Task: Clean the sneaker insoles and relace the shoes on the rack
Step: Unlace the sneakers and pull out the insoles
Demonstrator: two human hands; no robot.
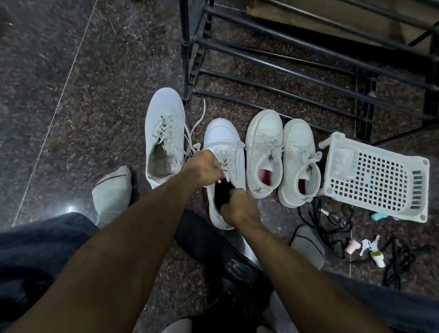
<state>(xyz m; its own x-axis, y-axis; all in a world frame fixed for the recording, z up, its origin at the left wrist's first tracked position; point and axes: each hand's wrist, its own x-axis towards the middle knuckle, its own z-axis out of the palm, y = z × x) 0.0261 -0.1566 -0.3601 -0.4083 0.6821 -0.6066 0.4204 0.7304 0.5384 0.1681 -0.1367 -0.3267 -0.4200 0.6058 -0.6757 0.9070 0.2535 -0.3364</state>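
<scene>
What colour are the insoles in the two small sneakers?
Pink insoles, seen in the head view.

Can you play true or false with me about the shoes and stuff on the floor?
1. Four white shoes sit on the floor. True.
2. Both hands work on the second shoe from the left. True: the left hand pinches its laces, and the right hand is at its opening.
3. The shoes are on the rack. False: they sit on the floor in front of it.
4. The basket stands upright. False: it lies tipped on its side.
5. The two right shoes have pink insides. True.
</scene>
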